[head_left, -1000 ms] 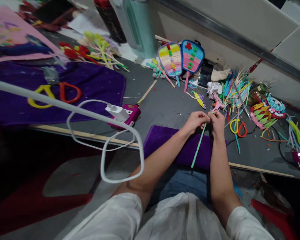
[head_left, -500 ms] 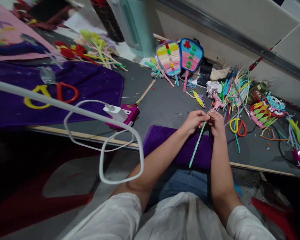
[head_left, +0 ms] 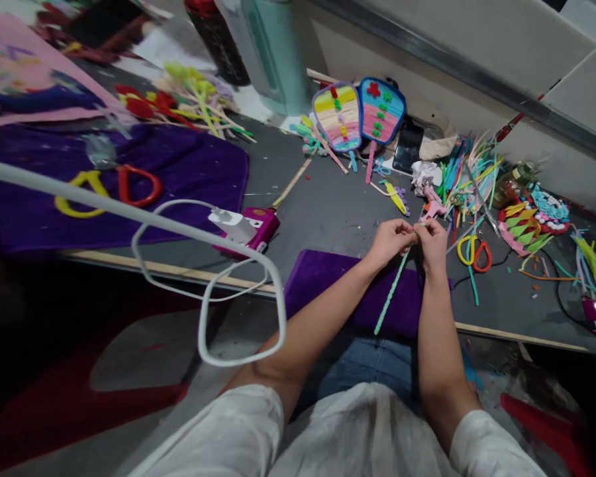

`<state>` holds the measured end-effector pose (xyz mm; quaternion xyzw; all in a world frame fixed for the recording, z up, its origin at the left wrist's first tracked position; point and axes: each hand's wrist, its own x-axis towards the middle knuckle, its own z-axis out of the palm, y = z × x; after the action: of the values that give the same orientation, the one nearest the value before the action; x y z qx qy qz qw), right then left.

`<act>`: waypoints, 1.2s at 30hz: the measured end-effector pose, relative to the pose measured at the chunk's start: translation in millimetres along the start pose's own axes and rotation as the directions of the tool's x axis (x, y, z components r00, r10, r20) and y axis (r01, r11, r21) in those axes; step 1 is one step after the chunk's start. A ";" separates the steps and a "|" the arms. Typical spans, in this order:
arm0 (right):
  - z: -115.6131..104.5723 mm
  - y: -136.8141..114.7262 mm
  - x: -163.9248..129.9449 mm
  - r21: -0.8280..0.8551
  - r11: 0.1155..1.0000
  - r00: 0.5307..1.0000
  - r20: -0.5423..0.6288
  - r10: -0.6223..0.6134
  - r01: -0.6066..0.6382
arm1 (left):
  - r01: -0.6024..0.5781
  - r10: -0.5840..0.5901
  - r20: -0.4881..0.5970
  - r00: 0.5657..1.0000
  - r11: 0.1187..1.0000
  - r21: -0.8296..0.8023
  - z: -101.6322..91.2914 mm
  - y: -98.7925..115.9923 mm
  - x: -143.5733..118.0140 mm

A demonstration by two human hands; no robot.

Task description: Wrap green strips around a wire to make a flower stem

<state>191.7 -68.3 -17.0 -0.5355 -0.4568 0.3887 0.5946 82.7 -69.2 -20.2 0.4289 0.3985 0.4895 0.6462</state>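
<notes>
A mint-green twisted pipe cleaner hangs down at a slant from between my two hands. My left hand pinches it near its upper end, fingers curled. Right beside it, my right hand is closed with thumb and fingertips on the same upper end; the fingers hide the tip. The hands nearly touch each other above a folded purple cloth at the table's edge. Just beyond my right hand lies a pink glue gun, and to its right are scissors with yellow and red handles.
Two fan-shaped pipe-cleaner crafts lean at the back beside a black phone. Loose pipe cleaners pile up at right. On the left, a white cable loops near a magenta power strip; larger scissors rest on purple cloth.
The fingers of my left hand have shifted slightly around the upper end of the pipe cleaner. The view has moved very slightly; both hands keep their hold.
</notes>
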 end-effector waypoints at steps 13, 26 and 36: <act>-5.0 -13.6 -3.8 0.216 0.909 0.918 0.258 0.300 -0.358 | 0.227 -0.168 0.209 0.963 0.926 -0.303 -8.3 8.4 -2.0; 0.6 2.5 0.3 -0.033 0.999 1.000 -0.008 0.028 -0.029 | 0.069 -0.069 0.023 0.997 0.998 -0.011 -1.9 2.5 -1.4; -2.9 -8.9 -2.2 0.107 0.945 0.947 0.122 0.296 -0.309 | 0.110 -0.103 0.069 0.992 0.988 -0.110 -5.9 3.1 1.1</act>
<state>193.6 -72.4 -8.5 -0.5399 -0.3743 0.5306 0.5356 76.5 -66.7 -19.3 0.3848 0.3719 0.4623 0.7070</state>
